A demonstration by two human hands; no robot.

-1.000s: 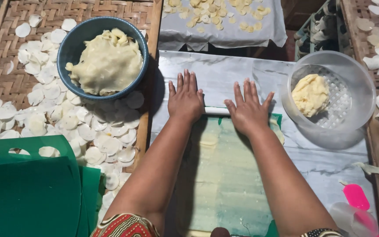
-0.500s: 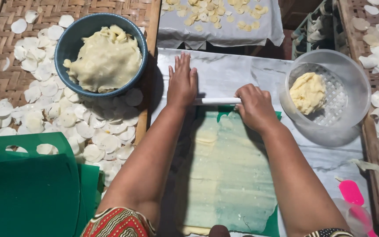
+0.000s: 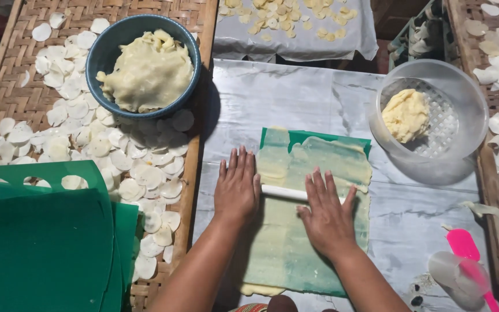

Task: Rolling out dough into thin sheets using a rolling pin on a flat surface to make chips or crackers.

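Both hands lay flat, fingers spread, on one white roller (image 3: 281, 192): left hand (image 3: 237, 188), right hand (image 3: 326, 215). The roller sat across one dough sheet (image 3: 313, 167) on a green mat (image 3: 307, 136) on the worktop (image 3: 319, 98). Two bowls held dough: blue (image 3: 102, 55), clear (image 3: 469, 98).

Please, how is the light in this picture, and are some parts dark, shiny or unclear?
Head view: soft light from above; the grey marble-patterned table top shows a faint sheen, the round blue bowl of pale dough throws a dark shadow to its right, the corners are dim, the pink plastic tool at lower right looks blurred; left hand and right hand are sharp.
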